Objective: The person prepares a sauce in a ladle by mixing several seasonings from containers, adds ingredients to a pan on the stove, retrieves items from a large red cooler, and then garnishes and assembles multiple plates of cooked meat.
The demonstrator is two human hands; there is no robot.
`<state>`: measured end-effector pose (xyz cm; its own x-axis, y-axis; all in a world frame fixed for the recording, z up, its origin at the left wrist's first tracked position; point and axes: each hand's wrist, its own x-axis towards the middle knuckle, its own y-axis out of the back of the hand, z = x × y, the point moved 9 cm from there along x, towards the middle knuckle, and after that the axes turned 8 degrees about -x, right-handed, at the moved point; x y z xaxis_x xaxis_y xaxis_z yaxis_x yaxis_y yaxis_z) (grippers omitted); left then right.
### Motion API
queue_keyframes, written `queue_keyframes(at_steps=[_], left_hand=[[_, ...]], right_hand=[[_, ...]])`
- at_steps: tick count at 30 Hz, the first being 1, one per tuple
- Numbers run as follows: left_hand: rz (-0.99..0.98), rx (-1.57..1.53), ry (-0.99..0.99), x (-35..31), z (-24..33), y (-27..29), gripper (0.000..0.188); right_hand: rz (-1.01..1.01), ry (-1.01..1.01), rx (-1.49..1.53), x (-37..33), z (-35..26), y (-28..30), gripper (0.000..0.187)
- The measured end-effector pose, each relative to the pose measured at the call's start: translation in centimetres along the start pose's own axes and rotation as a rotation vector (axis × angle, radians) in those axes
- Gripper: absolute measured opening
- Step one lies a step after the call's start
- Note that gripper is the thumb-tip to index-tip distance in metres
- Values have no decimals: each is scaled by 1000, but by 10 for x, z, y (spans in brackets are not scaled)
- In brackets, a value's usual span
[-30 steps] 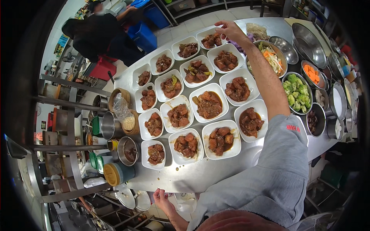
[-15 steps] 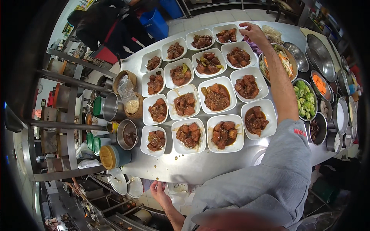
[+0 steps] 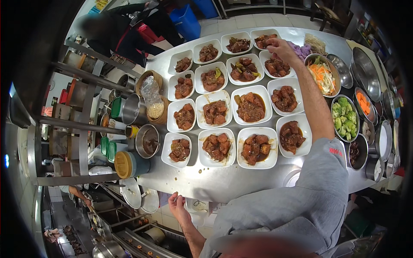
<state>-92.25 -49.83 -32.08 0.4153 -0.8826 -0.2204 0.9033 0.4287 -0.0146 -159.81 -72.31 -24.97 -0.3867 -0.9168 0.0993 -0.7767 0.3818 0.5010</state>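
Rows of square white bowls hold glossy brown meat chunks in sauce, many dotted with pale specks. My right hand (image 3: pixel 282 49) reaches across to the far right corner, fingers bent and drawn together above the gap between the farthest right bowl (image 3: pixel 263 46) and the bowl in front of it (image 3: pixel 277 75). Whatever its fingertips pinch is too small to make out. Low at the near table edge, my left hand (image 3: pixel 178 207) is held with thumb and fingertips pressed together. Anything in that pinch cannot be made out.
Bowls of shredded vegetables (image 3: pixel 319 81), broccoli (image 3: pixel 343 118) and carrot slices (image 3: pixel 362 103) line the right side. Along the left stand a steel pot (image 3: pixel 134 112), bamboo steamers (image 3: pixel 161 112) and a yellow-lidded tub (image 3: pixel 124 164). A person in dark clothes (image 3: pixel 120 30) bends at the far left.
My right hand has come slightly nearer and lower, toward the far right bowls. My left hand stays pinched near the table edge. The whole view has shifted a little.
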Motion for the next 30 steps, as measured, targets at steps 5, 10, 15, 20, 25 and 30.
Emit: queue_keyframes(at_steps=[5,10,15,20,25,30], left_hand=[[3,-27,6,-3,-4,4,21],[29,-14,17,-7,-4,10,21],[75,6,12,-7,-7,22,23],[94,1,37,-3,-19,33,23],[86,-24,40,0,-21,32,22],[109,-22,21,2,-22,32,20]], right_hand=[[-103,43,-32,14,-5,-53,29],[-169,46,-8,21,-26,-107,32],[-224,94,-112,35,-39,-137,30],[-208,140,-193,51,-52,-159,28],[-156,215,-242,61,-63,-176,33],[-159,238,-272,69,-61,-184,35]])
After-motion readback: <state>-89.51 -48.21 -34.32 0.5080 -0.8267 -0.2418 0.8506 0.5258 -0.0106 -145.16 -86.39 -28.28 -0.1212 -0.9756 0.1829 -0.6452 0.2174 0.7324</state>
